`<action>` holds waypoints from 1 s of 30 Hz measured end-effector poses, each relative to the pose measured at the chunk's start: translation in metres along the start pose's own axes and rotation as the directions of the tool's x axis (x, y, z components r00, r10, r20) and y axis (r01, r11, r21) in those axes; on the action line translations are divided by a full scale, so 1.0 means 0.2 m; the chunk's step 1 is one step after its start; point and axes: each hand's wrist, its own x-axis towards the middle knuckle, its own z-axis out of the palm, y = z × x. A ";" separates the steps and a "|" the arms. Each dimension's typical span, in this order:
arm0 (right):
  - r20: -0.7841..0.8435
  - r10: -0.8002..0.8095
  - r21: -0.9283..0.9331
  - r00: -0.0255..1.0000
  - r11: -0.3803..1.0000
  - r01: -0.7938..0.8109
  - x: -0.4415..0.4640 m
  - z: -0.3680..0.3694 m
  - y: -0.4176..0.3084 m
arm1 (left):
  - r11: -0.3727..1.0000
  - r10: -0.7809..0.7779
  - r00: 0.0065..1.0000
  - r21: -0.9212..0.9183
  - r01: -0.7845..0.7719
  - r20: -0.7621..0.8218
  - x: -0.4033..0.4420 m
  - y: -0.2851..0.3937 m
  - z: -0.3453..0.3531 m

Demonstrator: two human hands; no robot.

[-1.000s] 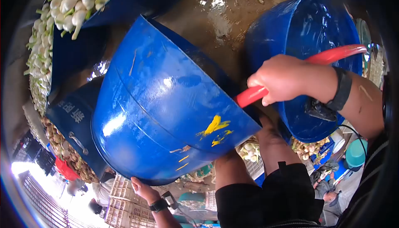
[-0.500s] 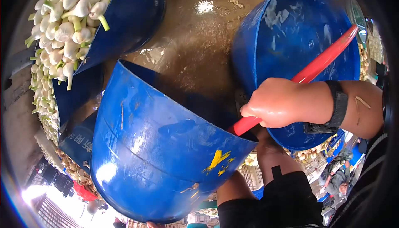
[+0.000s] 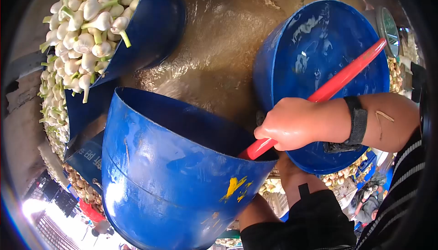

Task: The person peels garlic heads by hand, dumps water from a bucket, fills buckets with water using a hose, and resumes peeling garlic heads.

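Observation:
A blue barrel (image 3: pixel 173 181) with yellow paint marks fills the lower middle, its open mouth tilted toward the upper right. My right hand (image 3: pixel 292 123), with a black band on the wrist, is closed around a red tube-like piece (image 3: pixel 351 70). The lower end of this piece reaches the barrel's rim, where the rest is hidden. Behind my right hand stands a second blue barrel (image 3: pixel 328 49), its wet inside visible. My left hand is out of view.
White garlic bulbs (image 3: pixel 86 26) fill a blue barrel (image 3: pixel 155 26) at the upper left, with more bulbs beyond. The brown floor (image 3: pixel 219 45) is wet. My legs are at the lower middle. A person (image 3: pixel 372 202) is at the lower right.
The near barrel has swung more upright and lower in view, showing more of its mouth. My right hand has moved down with the red piece. My left hand, earlier at the barrel's base, has left view.

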 end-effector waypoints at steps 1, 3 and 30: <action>0.001 0.001 -0.006 1.000 1.000 -0.001 0.00 0.00 -0.01 | 0.999 -0.015 1.000 -0.028 0.015 -0.002 0.00 0.00 0.00; -0.008 -0.024 0.020 1.000 0.999 0.025 0.00 0.01 -0.03 | 0.996 -0.043 0.999 -0.080 0.043 -0.004 0.00 0.00 0.00; -0.040 -0.154 -0.005 0.987 0.988 0.154 -0.01 0.34 -0.90 | 0.935 0.355 0.902 -0.066 -0.350 0.247 0.74 -0.11 0.17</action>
